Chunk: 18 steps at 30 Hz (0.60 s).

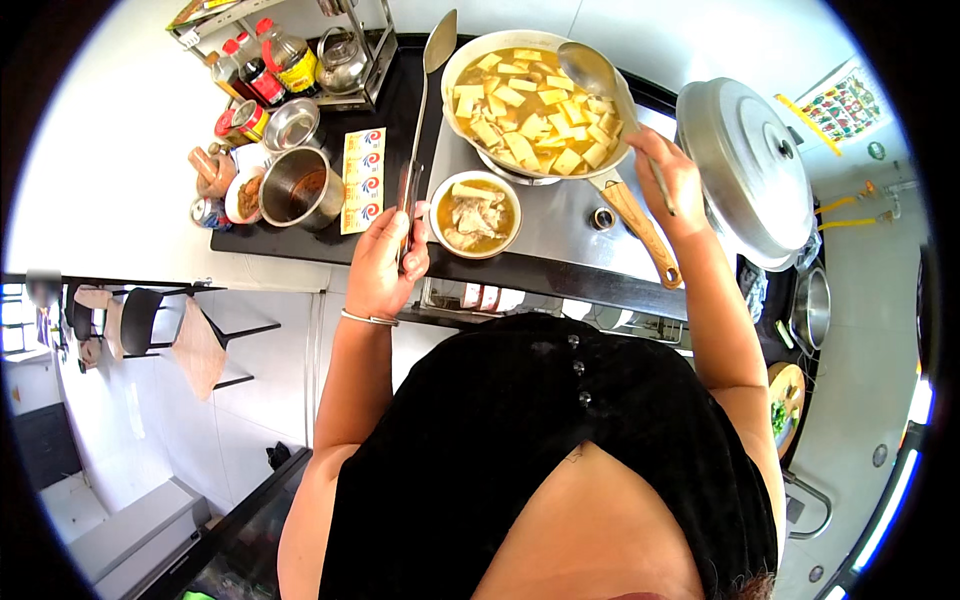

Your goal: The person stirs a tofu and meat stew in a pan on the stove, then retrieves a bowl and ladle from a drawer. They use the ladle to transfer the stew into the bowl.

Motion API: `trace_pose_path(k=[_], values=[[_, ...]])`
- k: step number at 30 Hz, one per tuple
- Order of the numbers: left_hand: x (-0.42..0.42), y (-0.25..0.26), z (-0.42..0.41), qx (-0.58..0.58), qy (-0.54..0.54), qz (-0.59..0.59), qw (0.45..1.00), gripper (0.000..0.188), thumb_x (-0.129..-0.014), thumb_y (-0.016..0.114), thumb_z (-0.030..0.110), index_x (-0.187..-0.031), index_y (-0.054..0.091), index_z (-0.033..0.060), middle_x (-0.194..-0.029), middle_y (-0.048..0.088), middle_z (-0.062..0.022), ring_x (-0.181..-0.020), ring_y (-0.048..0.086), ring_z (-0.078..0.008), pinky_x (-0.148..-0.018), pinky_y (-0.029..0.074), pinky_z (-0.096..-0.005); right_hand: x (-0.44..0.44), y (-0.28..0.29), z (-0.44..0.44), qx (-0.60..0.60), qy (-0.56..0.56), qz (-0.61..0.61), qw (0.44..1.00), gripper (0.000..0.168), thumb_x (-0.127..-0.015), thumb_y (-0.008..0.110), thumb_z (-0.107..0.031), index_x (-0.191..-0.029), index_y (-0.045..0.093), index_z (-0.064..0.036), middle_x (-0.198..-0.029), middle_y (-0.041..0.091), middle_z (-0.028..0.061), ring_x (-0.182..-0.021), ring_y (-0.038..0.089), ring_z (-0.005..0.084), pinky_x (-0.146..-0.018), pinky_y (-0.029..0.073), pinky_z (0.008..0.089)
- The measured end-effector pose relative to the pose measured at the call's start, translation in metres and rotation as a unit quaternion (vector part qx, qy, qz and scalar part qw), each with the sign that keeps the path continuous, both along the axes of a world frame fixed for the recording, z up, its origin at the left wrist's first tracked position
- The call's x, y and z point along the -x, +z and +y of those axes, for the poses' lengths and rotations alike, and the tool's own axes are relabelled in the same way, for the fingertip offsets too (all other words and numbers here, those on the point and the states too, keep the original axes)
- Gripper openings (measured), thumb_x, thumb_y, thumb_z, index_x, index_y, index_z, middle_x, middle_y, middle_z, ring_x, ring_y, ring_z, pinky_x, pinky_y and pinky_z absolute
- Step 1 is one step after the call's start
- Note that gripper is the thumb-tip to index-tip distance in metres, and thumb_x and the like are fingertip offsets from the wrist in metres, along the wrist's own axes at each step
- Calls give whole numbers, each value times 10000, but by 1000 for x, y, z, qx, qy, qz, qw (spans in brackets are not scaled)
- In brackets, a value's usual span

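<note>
My left hand (386,251) grips the dark handle of a metal wok spatula (440,45), held upright left of the pan. In my right hand (667,176) is a metal ladle (586,66), its bowl over the far right of the pan. The pale pan (448,94) sits on the stove, full of yellowish broth with pale, tofu-like pieces (553,97). Its wooden handle (641,232) points towards me, below my right hand. Beside my left fingertips stands a white bowl (475,255) holding broth and chunks of meat (476,215).
A large metal lid (757,169) leans at the right. To the left are a steel pot (277,214), a patterned strip (364,180), sauce bottles (289,60) and a metal kettle (343,64). A round cutting board (787,379) with greens lies far right.
</note>
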<state>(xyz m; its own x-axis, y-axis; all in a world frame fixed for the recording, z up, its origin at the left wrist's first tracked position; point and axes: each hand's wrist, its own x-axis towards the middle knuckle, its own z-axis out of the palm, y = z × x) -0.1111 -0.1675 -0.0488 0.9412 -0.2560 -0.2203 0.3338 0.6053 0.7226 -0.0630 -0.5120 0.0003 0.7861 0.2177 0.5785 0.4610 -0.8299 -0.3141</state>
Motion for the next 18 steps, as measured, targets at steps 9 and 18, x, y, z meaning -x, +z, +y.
trace_pose_path(k=[9,18], values=[[8,3,1,-17,7,-5,1000,330,-947,431,199,-1153,493,-52,-796,501,-30,-506,367,-48,-465,308,-194,-37,-29,-13,167,-54,28,984,355,-681,591,12,-1000,521,-126,-1040,564,153,-862,589,368,-720,493,404],[14,2,0,-23,27,-8,999,324,-946,441,208,-1136,506,-47,-792,506,-28,-507,365,-47,-465,305,-193,-55,-29,-9,48,-21,39,998,277,-741,556,13,-991,540,-106,-1059,581,158,-890,582,363,-749,483,391]])
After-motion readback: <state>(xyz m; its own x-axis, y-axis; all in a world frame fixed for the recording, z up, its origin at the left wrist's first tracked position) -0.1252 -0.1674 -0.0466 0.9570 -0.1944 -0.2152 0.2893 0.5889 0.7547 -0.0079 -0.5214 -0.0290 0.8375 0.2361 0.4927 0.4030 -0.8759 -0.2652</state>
